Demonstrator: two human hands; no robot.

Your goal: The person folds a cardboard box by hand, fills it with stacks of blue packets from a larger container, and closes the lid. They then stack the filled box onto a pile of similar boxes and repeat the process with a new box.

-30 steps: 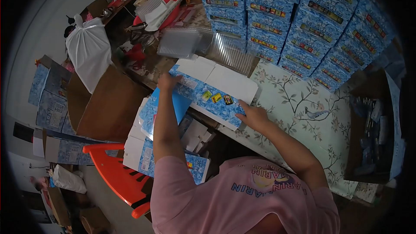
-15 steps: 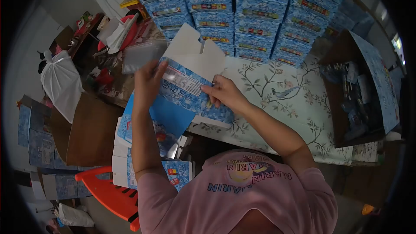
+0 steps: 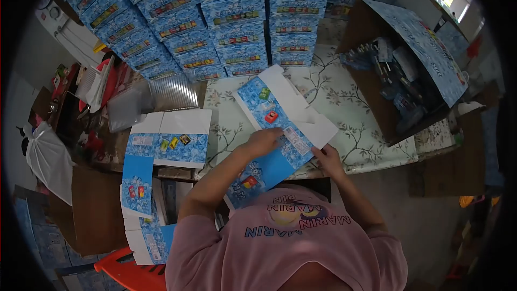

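A flat, unfolded blue-and-white carton (image 3: 280,124) lies slanted on the floral tablecloth (image 3: 344,91) right before me. My left hand (image 3: 264,141) presses on its middle, fingers closed over the printed face. My right hand (image 3: 327,157) grips the carton's near right edge. A second flat carton (image 3: 172,140) rests at the table's left end, on top of a stack of more blanks (image 3: 141,199) that runs down toward me.
Rows of finished blue boxes (image 3: 215,16) are stacked along the back of the table. An open brown carton (image 3: 398,70) with several small items stands at the right. Clear plastic trays (image 3: 161,94) lie at the left. An orange chair (image 3: 129,275) is below left.
The carton I held up in both hands has come down flat onto the tablecloth in front of me. My view has swung to the right, so the blank stack now sits at the left.
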